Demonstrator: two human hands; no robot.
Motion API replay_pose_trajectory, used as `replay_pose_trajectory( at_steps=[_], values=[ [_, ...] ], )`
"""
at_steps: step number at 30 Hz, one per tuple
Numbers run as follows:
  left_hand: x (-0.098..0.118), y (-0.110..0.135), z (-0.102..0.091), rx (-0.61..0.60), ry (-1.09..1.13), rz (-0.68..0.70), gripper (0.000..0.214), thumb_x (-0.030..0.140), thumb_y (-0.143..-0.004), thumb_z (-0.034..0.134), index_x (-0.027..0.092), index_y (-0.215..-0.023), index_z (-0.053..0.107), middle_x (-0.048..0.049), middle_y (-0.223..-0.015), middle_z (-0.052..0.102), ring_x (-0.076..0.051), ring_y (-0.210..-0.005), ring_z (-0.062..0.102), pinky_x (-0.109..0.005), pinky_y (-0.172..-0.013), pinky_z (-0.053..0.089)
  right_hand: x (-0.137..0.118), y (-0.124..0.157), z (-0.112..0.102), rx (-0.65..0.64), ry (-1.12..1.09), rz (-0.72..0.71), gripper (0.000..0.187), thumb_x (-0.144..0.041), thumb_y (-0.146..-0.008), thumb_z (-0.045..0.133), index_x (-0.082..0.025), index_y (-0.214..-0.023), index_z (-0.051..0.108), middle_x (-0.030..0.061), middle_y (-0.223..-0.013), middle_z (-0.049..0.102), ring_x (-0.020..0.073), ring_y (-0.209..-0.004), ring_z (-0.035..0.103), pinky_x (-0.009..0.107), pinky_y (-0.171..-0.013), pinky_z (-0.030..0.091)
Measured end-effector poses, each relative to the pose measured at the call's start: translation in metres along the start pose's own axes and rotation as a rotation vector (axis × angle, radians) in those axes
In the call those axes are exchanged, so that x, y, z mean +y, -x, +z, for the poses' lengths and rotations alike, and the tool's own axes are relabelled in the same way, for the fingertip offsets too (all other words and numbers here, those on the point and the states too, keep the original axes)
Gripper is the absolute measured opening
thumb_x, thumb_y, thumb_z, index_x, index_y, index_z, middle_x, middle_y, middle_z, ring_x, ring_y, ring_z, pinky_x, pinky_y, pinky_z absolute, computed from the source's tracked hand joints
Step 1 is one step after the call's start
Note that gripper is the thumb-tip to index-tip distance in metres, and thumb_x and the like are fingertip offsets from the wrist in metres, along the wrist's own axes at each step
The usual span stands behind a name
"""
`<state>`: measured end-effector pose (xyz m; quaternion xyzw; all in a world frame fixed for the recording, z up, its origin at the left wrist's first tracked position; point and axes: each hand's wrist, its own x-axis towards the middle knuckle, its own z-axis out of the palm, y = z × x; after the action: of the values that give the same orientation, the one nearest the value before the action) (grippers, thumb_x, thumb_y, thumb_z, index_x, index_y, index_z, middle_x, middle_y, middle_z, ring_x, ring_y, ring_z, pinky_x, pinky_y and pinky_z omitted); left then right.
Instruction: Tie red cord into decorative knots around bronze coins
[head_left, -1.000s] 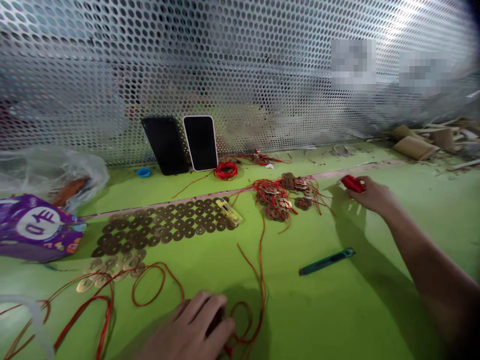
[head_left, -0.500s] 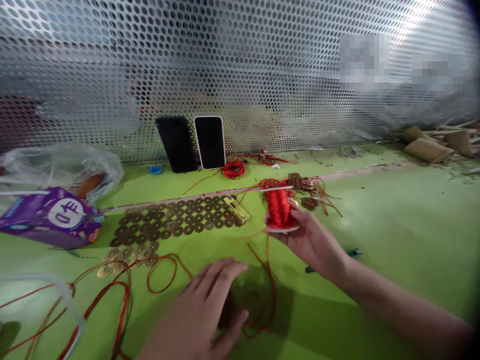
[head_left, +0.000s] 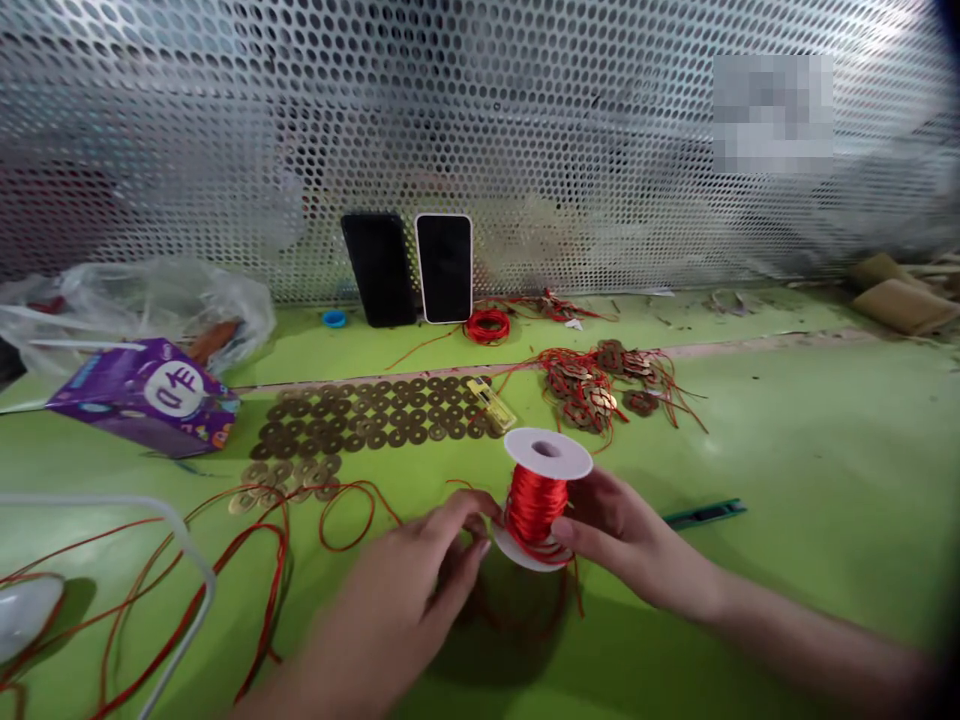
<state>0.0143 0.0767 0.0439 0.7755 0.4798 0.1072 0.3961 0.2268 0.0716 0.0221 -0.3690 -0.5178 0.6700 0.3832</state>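
Note:
My right hand [head_left: 630,545] holds a white-flanged spool of red cord [head_left: 536,505] upright above the green table, with the thumb across its front and the other fingers behind. At the spool's left side, my left hand [head_left: 431,570] has its thumb and fingers curled together around the red cord [head_left: 496,518]; the exact pinch point is partly hidden. Loose cord hangs below the spool. Beyond the hands lie rows of round brass coins [head_left: 379,420] with a yellow packet [head_left: 491,403] at their right end. A pile of coins tied with red cord [head_left: 577,385] lies behind the spool.
Two phones [head_left: 444,268] lean on the perforated metal screen [head_left: 525,130]. A purple box [head_left: 150,395] and plastic bag [head_left: 247,300] stand at left, near long red cords [head_left: 281,560] and a white curved rod [head_left: 187,540]. Green thread snips [head_left: 705,514] lie right.
The spool has come down nearer to me and tipped so its top flange shows. My left hand has moved up to the spool, its fingers closing. The view has shifted slightly.

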Motion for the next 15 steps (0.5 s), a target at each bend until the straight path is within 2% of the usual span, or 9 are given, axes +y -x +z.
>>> replay_pose_trajectory(
  at_steps=[3,5,8,11,13,15],
  values=[
    [0.001,0.0,-0.005,0.051,-0.016,0.018,0.015,0.024,-0.09,0.04,0.025,-0.09,0.055,0.0046,-0.082,0.067,-0.013,-0.072,0.062,-0.022,-0.065,0.044,0.007,0.001,-0.002,0.045,0.12,-0.067,0.048,-0.031,-0.082,0.064,-0.026,-0.125,0.044,0.0084,-0.128,0.051,0.0213,-0.122,0.047,0.042,-0.107,0.035],
    [0.002,0.001,-0.007,0.051,-0.051,0.054,0.014,0.023,-0.089,0.042,0.024,-0.085,0.055,0.0049,-0.078,0.066,-0.012,-0.069,0.061,-0.021,-0.062,0.043,0.012,0.001,-0.005,0.141,0.174,-0.115,0.05,-0.031,-0.08,0.066,-0.027,-0.124,0.042,0.0078,-0.128,0.051,0.0202,-0.121,0.047,0.04,-0.108,0.034],
    [0.005,0.006,-0.006,0.002,-0.136,0.21,0.014,0.019,-0.088,0.042,0.023,-0.084,0.055,0.0036,-0.076,0.064,-0.012,-0.067,0.058,-0.022,-0.061,0.04,0.016,-0.004,-0.012,0.316,0.156,-0.111,0.057,-0.035,-0.077,0.068,-0.027,-0.124,0.038,0.0083,-0.12,0.056,0.0207,-0.111,0.053,0.041,-0.102,0.04],
    [0.008,0.01,-0.004,-0.094,-0.263,0.36,0.014,0.014,-0.084,0.044,0.022,-0.081,0.056,0.002,-0.076,0.063,-0.013,-0.065,0.056,-0.024,-0.058,0.038,0.013,-0.01,-0.023,0.424,0.08,-0.077,0.047,-0.038,-0.077,0.067,-0.025,-0.116,0.045,0.0061,-0.105,0.062,0.0207,-0.099,0.059,0.042,-0.097,0.044],
    [0.008,0.011,-0.005,-0.157,-0.333,0.361,0.015,0.012,-0.081,0.046,0.022,-0.081,0.056,0.0008,-0.075,0.063,-0.015,-0.065,0.055,-0.025,-0.057,0.037,0.01,-0.012,-0.031,0.49,0.009,-0.075,0.036,-0.04,-0.074,0.069,-0.025,-0.102,0.052,0.0046,-0.1,0.064,0.021,-0.097,0.06,0.042,-0.097,0.044],
    [0.007,0.009,-0.01,-0.163,-0.362,0.281,0.015,0.013,-0.081,0.045,0.022,-0.082,0.057,0.0001,-0.076,0.063,-0.016,-0.066,0.056,-0.026,-0.057,0.037,0.007,-0.013,-0.038,0.562,-0.086,-0.071,0.032,-0.042,-0.07,0.072,-0.026,-0.091,0.055,0.0041,-0.1,0.064,0.0221,-0.098,0.059,0.042,-0.097,0.044]
  ],
)
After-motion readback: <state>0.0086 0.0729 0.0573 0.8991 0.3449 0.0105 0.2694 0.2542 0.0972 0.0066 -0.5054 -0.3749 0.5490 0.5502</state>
